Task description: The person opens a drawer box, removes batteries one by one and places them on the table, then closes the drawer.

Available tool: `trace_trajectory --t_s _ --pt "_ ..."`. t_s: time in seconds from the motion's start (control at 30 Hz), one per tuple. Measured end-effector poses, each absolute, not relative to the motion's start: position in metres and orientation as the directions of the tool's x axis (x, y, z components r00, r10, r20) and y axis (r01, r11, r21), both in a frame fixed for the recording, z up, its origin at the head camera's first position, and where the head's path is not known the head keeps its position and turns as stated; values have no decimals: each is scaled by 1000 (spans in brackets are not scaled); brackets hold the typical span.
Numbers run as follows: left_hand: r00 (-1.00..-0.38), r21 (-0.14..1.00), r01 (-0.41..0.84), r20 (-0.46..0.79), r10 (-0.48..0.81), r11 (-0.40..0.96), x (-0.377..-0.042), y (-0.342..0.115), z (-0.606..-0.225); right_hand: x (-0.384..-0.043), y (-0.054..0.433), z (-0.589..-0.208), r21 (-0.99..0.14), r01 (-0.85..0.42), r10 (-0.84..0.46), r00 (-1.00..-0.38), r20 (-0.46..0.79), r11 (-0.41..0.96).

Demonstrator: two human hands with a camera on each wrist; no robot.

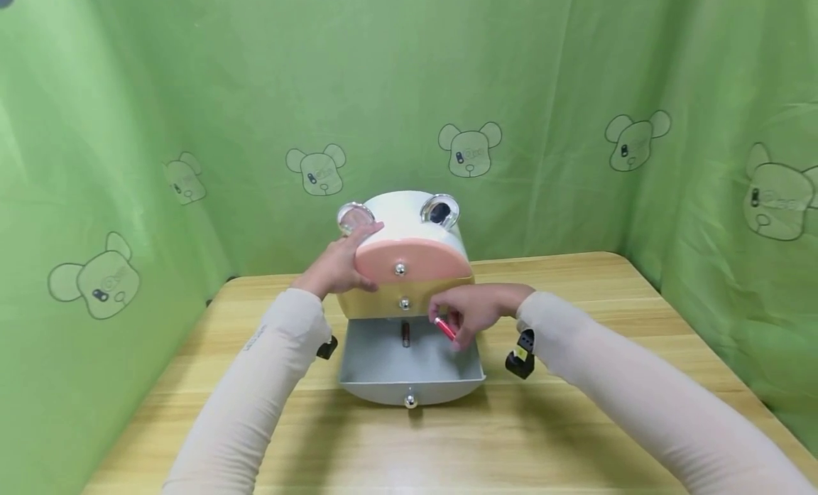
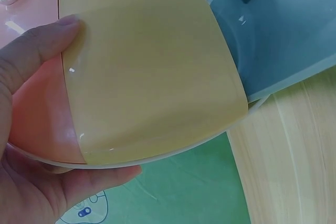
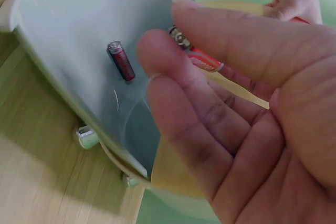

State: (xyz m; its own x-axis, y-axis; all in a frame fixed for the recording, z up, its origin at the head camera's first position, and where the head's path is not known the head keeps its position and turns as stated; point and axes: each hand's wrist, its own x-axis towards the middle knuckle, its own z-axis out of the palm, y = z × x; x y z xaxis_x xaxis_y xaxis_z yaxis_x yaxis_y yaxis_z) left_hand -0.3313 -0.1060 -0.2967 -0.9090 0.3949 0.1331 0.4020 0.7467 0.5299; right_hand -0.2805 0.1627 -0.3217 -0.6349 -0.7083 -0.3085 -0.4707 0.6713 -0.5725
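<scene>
A small frog-shaped drawer cabinet [image 1: 399,212] has a white top, a pink drawer, a yellow drawer and a grey bottom drawer [image 1: 373,363] that is pulled out. My left hand [image 1: 337,266] grips the cabinet's left side, thumb on the front and fingers round the edge in the left wrist view. Over the right part of the grey drawer, my right hand [image 1: 478,307] pinches a red battery [image 1: 445,329] between thumb and fingers. Inside that drawer lies a dark red battery [image 3: 121,61], also seen in the head view towards the drawer's back.
The cabinet stands on a wooden table [image 1: 409,452]. Silver knobs [image 1: 411,400] stick out from the drawer fronts. Two round eye pieces [image 1: 441,211] rise from the cabinet top. Green curtain [image 1: 396,76] with bear prints surrounds the table at the back and sides.
</scene>
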Motion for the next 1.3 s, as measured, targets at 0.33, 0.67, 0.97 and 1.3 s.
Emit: trace_trajectory --t_s 0.33,0.67,0.97,1.3 --pt "-908 529 404 132 397 746 -330 -106 -296 -282 184 -327 -637 -384 -676 -669 -307 669" --pt "-910 530 402 142 389 746 -330 -106 -294 -283 209 -333 -696 -310 -656 -692 -302 647" --pt "-907 528 408 143 395 745 -331 -106 -295 -288 236 -347 -704 -261 -613 -728 -307 661" --pt "-911 536 398 133 391 745 -329 -106 -297 -290 262 -361 -724 -200 -581 -747 -323 660"
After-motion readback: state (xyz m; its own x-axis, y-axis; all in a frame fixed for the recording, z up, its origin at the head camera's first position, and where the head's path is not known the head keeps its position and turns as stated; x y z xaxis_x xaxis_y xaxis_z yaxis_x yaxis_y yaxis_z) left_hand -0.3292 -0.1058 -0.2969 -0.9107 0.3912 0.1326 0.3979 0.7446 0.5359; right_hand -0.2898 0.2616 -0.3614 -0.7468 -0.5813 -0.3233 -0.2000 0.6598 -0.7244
